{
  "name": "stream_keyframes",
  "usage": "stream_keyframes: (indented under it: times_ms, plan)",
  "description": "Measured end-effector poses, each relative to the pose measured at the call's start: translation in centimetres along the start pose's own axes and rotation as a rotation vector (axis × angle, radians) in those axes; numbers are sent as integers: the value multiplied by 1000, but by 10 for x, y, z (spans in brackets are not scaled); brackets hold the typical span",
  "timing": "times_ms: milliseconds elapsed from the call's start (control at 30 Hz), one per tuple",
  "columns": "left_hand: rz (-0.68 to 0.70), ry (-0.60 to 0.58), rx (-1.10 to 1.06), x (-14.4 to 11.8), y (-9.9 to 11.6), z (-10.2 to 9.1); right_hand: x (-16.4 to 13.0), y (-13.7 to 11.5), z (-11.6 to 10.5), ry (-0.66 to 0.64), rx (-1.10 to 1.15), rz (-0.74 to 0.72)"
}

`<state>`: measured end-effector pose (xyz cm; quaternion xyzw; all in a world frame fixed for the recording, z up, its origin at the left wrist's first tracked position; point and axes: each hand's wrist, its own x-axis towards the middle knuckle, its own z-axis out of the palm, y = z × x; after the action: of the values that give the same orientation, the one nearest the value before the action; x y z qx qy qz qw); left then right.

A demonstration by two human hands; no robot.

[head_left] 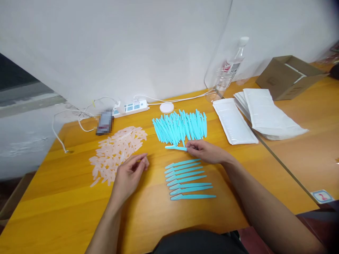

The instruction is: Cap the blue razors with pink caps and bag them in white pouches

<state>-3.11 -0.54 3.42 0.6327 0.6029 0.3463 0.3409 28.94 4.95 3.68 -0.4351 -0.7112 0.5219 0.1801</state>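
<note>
My left hand (129,174) and my right hand (205,151) are bare, with no gloves, rings or watch showing; both my forearms are uncovered as far as the bottom edge of the view, no sleeve reaching them; my nails look short and plain; at the lower edge, dark clothing covers my lap, and beside it to the right is a dark reddish patch.

Turquoise sticks (180,127); pale pink caps (116,150); white pouches (234,121); orange wood-grain table (66,204).
</note>
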Motion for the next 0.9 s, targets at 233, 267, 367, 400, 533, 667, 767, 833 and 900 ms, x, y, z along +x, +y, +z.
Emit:
stream_keyframes:
  times_ms: [233,267,367,400,533,667,767,833,900]
  plan:
    - [-288,183,-558,14,15,36,-1,-5,2,-62,-30,-7]
    - [-293,177,-566,13,14,39,0,-5,2,-67,-30,-7]
    - [-298,139,-570,9,12,46,0,-4,3,-68,-38,-17]
    - [-296,128,-568,8,12,48,1,-3,3,-69,-40,-20]
    - [-287,32,-511,5,20,58,1,-7,8,-72,-42,-43]
    - [-39,-150,-205,-7,33,56,-5,-14,7,-162,-14,-67]
    - [246,-213,62,-28,40,42,-13,-16,-3,-298,47,-14]
    - [376,-207,165,-48,43,35,-17,-13,-12,-336,85,33]
    - [479,-194,258,-69,43,35,-19,-7,-21,-259,94,46]
